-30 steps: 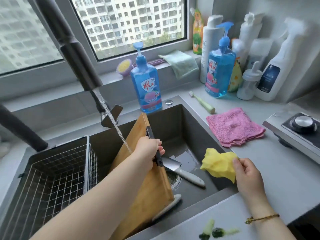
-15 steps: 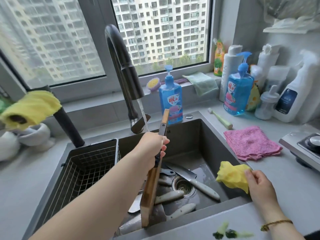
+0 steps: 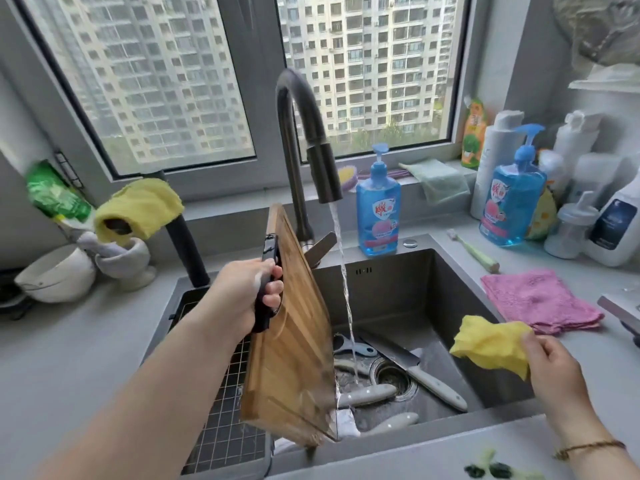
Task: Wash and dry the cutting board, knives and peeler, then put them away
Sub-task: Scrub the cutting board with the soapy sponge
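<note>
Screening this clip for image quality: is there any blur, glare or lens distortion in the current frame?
Head view: wide-angle distortion tilts and bows the window frame; daylight is soft, with no harsh glare; the green bottle at the left edge is smeared; the cutting board looks blurred at its lower corner, beside the water stream.

Grey countertop point(image 3: 69, 348) beneath a daylit window point(image 3: 367, 71) facing apartment towers point(image 3: 156, 81).

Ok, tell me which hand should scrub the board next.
Right, probably: the right hand pinches the yellow cloth, while the left hand grips the cutting board by its black handle, holding it tilted.
</note>
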